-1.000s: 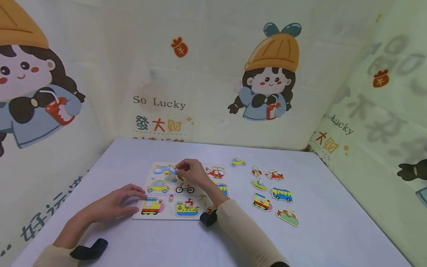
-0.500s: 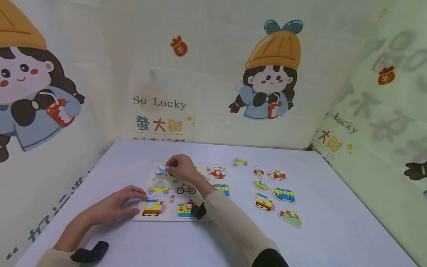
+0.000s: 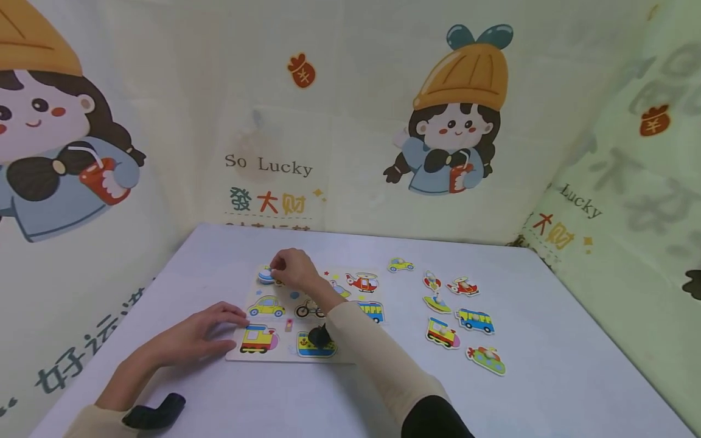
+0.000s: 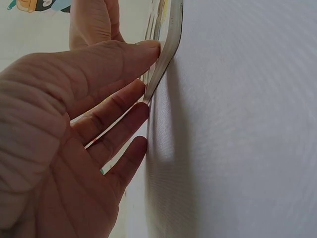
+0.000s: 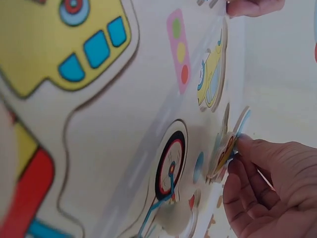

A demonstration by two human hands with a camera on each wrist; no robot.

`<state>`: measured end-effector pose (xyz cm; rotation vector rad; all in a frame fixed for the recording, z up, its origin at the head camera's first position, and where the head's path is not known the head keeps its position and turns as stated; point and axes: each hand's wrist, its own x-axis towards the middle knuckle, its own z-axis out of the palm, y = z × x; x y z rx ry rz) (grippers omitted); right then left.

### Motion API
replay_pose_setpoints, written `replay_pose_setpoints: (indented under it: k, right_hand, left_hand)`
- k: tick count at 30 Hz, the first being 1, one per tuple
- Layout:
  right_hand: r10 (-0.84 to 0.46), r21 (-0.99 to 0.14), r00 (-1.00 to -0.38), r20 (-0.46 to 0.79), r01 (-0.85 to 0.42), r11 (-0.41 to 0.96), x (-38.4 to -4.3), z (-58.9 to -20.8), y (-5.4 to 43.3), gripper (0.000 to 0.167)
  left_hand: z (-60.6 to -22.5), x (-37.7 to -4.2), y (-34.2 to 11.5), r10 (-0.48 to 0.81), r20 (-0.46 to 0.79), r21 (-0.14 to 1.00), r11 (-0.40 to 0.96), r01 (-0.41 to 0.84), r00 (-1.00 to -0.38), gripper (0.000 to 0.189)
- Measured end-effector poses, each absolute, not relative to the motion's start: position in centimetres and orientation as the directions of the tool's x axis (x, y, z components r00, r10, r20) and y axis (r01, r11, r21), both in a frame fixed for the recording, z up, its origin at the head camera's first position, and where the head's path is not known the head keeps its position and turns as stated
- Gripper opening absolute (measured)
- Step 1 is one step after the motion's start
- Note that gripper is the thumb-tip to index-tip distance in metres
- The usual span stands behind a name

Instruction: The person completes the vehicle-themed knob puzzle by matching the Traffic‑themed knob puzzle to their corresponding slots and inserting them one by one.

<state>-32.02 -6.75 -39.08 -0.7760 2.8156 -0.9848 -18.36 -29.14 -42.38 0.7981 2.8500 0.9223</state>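
A white knob puzzle board (image 3: 287, 347) with vehicle pictures lies on the table. At its far left corner my right hand (image 3: 296, 269) pinches a blue-and-yellow puzzle piece (image 3: 265, 275) between thumb and fingers. The right wrist view shows this piece (image 5: 229, 151) tilted at the board's surface, partly hidden by the fingertips. My left hand (image 3: 205, 333) rests at the board's near left corner. In the left wrist view its thumb (image 4: 133, 54) touches the board edge, while the other fingers extend along the side. A ship piece (image 3: 306, 347) sits in the board, partly covered by the black wrist camera.
Several loose pieces lie right of the board: a yellow car (image 3: 400, 264), a rocket (image 3: 431, 281), a red plane (image 3: 463, 286), a yellow-green piece (image 3: 437, 303), a blue bus (image 3: 475, 320), a train (image 3: 442, 333) and a green piece (image 3: 486, 360). Printed cloth (image 3: 356, 152) hangs behind the table.
My right hand has moved left with the puzzle piece, to the board's far left corner, and lowered it onto the picture there. My left hand keeps its place at the board's edge.
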Motion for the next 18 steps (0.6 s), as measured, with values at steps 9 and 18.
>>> replay_pose_setpoints:
  k: [9, 18]
  right_hand:
    - [-0.483, -0.566, -0.871, 0.091, -0.445, 0.694, -32.11, -38.98, -7.23, 0.010]
    - [-0.474, -0.517, -0.877, 0.083, -0.445, 0.731, -32.12, -39.37, -7.50, 0.009]
  left_hand:
    - [-41.93, -18.14, -28.81, 0.500, 0.130, 0.571, 0.668, 0.477, -0.856, 0.039]
    - [-41.99, -18.10, -28.72, 0.490, 0.110, 0.589, 0.668, 0.454, -0.865, 0.040]
